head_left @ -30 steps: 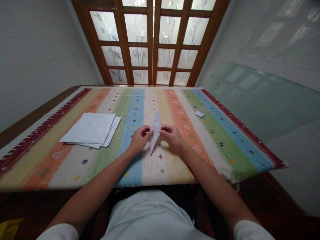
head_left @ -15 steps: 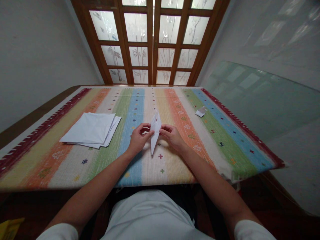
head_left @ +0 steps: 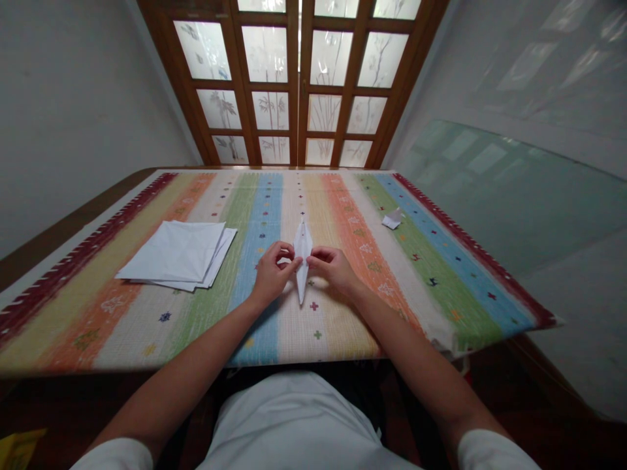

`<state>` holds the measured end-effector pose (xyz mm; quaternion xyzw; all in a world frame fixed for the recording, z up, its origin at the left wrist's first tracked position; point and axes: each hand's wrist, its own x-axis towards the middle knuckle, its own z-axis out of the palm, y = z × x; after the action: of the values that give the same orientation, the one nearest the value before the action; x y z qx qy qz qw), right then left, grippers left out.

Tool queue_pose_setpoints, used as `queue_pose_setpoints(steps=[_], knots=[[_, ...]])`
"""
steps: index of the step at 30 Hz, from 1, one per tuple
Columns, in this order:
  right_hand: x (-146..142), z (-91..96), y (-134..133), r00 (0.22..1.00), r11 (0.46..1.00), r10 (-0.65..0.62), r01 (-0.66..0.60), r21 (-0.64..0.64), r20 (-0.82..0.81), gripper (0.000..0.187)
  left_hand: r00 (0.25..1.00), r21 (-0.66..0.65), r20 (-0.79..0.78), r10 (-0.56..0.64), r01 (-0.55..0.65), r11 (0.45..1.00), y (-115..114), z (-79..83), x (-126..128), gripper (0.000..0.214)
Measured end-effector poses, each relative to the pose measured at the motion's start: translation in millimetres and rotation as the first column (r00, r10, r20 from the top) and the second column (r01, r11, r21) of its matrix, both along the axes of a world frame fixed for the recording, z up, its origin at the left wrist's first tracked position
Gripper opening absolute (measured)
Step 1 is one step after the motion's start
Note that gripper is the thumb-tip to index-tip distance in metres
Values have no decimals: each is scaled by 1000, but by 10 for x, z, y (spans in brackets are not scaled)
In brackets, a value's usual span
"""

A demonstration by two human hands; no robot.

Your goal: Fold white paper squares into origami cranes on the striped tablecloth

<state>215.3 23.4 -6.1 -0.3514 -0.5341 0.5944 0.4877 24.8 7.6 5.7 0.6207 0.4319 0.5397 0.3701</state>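
A narrow, diamond-shaped piece of folded white paper [head_left: 302, 245] is held just above the striped tablecloth [head_left: 337, 326], one point toward me and the other away. My left hand [head_left: 275, 269] pinches its left edge near the middle between thumb and fingers. On the opposite edge, my right hand [head_left: 334, 266] grips it the same way, with the thumb on the near face. The fingertips behind the paper are partly hidden.
To the left lies a stack of white paper sheets [head_left: 174, 251]. A small folded white paper piece [head_left: 392, 219] rests at the far right of the cloth. Wooden doors with glass panes [head_left: 298, 85] stand beyond the table, and a glass panel [head_left: 490, 189] is on the right.
The folded paper has turned slightly, so its near point has swung a little right and its far point a little left. Both hands still grip it, the right thumb shifted slightly inward.
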Motion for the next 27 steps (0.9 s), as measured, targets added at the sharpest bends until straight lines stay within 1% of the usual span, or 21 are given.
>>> queue_pose_setpoints(steps=[4, 6, 9, 11, 14, 16, 19, 24, 27], knots=[[1, 10, -7, 1000, 1000, -17, 17, 13, 20, 36, 1000, 5, -7, -10, 10, 1000, -4, 1, 1, 21], [-4, 13, 3, 999, 998, -49, 49, 38, -3, 38, 1000, 3, 0, -23, 23, 1000, -2, -4, -4, 19], [-11, 14, 25, 992, 993, -99, 104, 59, -76, 46, 999, -12, 10, -32, 32, 999, -3, -3, -10, 19], [-8, 15, 37, 992, 989, -105, 111, 94, -63, 43, 999, -19, 8, -50, 50, 999, -6, 5, -12, 19], [15, 21, 42, 996, 984, -75, 65, 169, 55, 24, 997, -6, -14, -82, 82, 997, -6, 18, -15, 19], [39, 28, 36, 993, 982, -58, 38, 187, 102, 16, 996, -2, -13, -85, 85, 996, -1, 18, -21, 19], [77, 44, 20, 993, 981, -42, 20, 192, 107, 20, 995, -20, 22, -97, 97, 995, 12, 9, -44, 20], [122, 66, 6, 996, 986, 48, -59, 157, 73, 31, 989, -29, 40, -146, 147, 989, 24, 9, -100, 32], [132, 64, 14, 997, 987, 42, -52, 154, 68, 32, 986, -35, 40, -161, 163, 986, 30, 16, -118, 31]])
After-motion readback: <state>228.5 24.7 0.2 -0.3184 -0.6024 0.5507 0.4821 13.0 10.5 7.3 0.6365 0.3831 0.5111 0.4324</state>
